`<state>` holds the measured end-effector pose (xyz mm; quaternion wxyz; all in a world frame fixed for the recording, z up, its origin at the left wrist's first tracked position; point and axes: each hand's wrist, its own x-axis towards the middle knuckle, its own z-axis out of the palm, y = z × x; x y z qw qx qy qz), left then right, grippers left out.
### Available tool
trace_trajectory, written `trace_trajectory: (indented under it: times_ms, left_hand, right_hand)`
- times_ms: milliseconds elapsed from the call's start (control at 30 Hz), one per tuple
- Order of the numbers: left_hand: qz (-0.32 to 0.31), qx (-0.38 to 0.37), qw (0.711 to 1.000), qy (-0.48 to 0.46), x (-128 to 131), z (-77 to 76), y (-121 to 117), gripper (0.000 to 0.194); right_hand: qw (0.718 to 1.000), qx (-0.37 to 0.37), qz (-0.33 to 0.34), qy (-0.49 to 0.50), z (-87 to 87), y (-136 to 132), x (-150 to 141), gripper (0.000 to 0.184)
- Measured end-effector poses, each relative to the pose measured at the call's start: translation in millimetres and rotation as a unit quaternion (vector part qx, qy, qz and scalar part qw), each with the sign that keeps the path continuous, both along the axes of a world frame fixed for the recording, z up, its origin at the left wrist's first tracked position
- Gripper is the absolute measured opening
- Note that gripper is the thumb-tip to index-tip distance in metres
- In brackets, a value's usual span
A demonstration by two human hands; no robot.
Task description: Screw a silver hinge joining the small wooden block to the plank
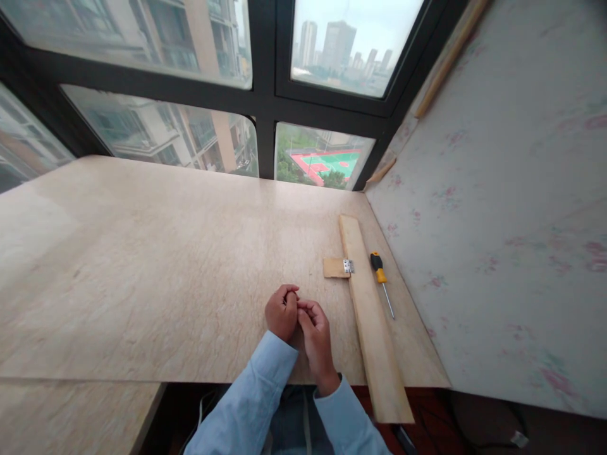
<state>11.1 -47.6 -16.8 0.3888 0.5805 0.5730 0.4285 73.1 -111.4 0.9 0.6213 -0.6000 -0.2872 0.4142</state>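
Observation:
My left hand (pixel 282 312) and my right hand (pixel 315 335) meet above the front part of the stone sill, fingertips close together. Both are closed in a pinch; what lies in the fingers, if anything, is too small or hidden to make out. To their right a long wooden board (pixel 374 328) lies lengthwise, its near end sticking out past the sill's edge. A small wood piece (pixel 334 268) sits against the board's left side, with a metal hinge (pixel 348 266) bridging the two. Right of the board rests a screwdriver (pixel 379 268) with a black and yellow handle, its shaft pointing toward me.
The beige stone sill (pixel 156 272) stretches far to the left. Dark window frames (pixel 266 95) stand behind it. A wall with floral paper (pixel 493 208) bounds the right side, close to the screwdriver. Cables (pixel 493 442) lie below the front edge.

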Motion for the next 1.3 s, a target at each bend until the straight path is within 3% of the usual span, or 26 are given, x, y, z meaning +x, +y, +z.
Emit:
trace_trajectory:
  times_ms: [167, 300, 467, 600, 767, 867, 933, 1100, 1300]
  left_hand:
    - [-0.018, 0.001, 1.000, -0.003, 0, 0.3, 0, 0.028]
    - [-0.052, 0.011, 0.998, 0.020, -2, 1.9, 0, 0.028]
    - [-0.079, 0.019, 0.996, 0.042, -3, 2.5, 0, 0.028]
    - [-0.082, 0.020, 0.995, 0.045, -4, 1.4, 0, 0.027]
    - [-0.086, 0.034, 0.995, 0.045, -5, -1.1, 1, 0.027]
    - [-0.088, 0.042, 0.994, 0.049, -6, -1.9, 1, 0.027]
    - [-0.090, 0.045, 0.994, 0.054, -6, -2.2, 1, 0.027]
    - [-0.090, 0.047, 0.993, 0.062, -7, -4.2, 2, 0.027]
    - [-0.084, 0.052, 0.992, 0.072, -8, -6.3, 1, 0.026]
  right_hand:
    - [0.999, -0.013, 0.020, 0.034, 32.4, -39, 8, 0.023]
    - [0.998, -0.009, 0.061, -0.004, 66.3, -59, 23, 0.024]
    - [0.994, 0.021, 0.089, -0.055, 96.0, -54, 64, 0.020]
    - [0.989, 0.029, 0.099, -0.108, 107.3, -33, 103, 0.021]
    - [0.965, 0.004, 0.117, -0.234, 93.8, 7, 155, 0.026]
    - [0.902, -0.086, 0.099, -0.411, 72.7, 33, 186, 0.021]
    - [0.885, -0.109, 0.088, -0.444, 59.2, 48, 201, 0.020]
    - [0.845, -0.123, 0.128, -0.504, 39.7, 72, 212, 0.016]
    - [0.779, -0.138, 0.181, -0.585, 40.0, 84, 209, 0.015]
